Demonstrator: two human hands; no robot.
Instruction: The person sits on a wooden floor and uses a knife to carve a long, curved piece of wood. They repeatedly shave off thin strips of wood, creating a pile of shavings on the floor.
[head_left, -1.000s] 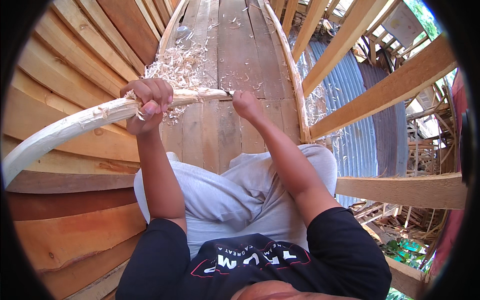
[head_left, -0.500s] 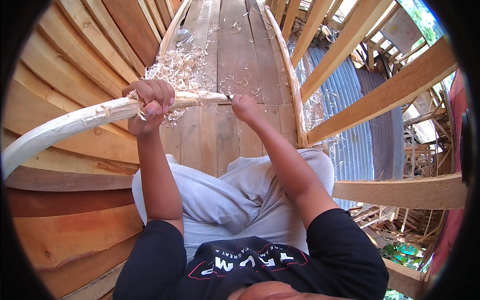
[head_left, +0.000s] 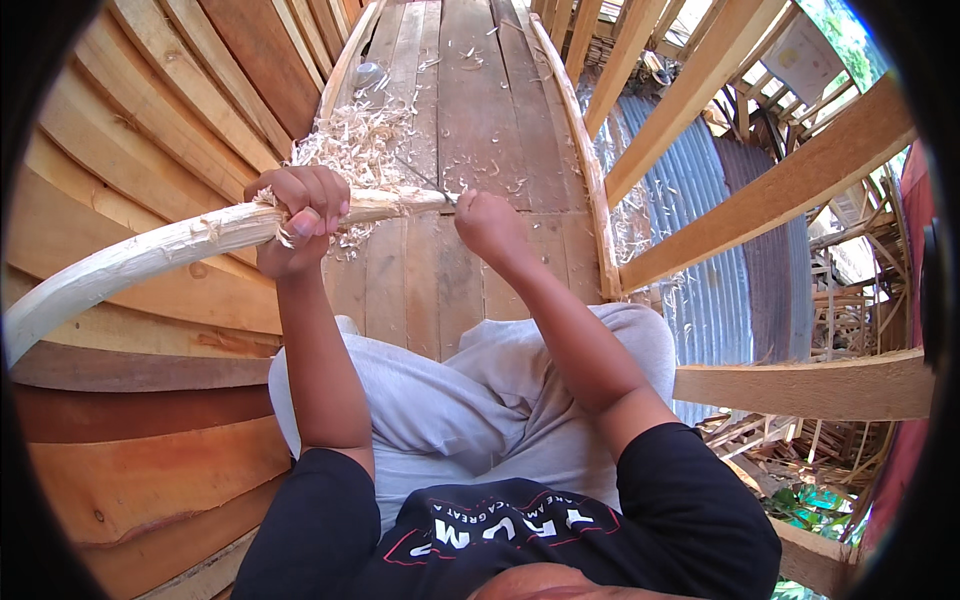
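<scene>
A long, curved, peeled wooden pole (head_left: 150, 252) runs from the left edge across in front of me and ends in a whittled, narrower tip. Around it, not far from that tip, my left hand (head_left: 298, 215) is closed, with a few curled shavings caught at its fingers. My right hand (head_left: 490, 225) is a fist at the pole's tip, closed on a knife whose thin dark blade (head_left: 428, 182) slants up and left past the wood. The knife's handle is hidden inside the fist.
Pale wood shavings (head_left: 360, 140) are heaped on the plank floor (head_left: 480, 110) beyond the pole. A small see-through container (head_left: 368, 74) stands farther back. Leaning boards (head_left: 150, 420) line my left. Wooden railing slats (head_left: 760, 205) rise on the right, above corrugated metal sheets (head_left: 700, 230).
My right hand has shifted slightly left and down at the pole's tip. The knife blade now shows more plainly beyond the wood. My left hand keeps its grip in nearly the same place.
</scene>
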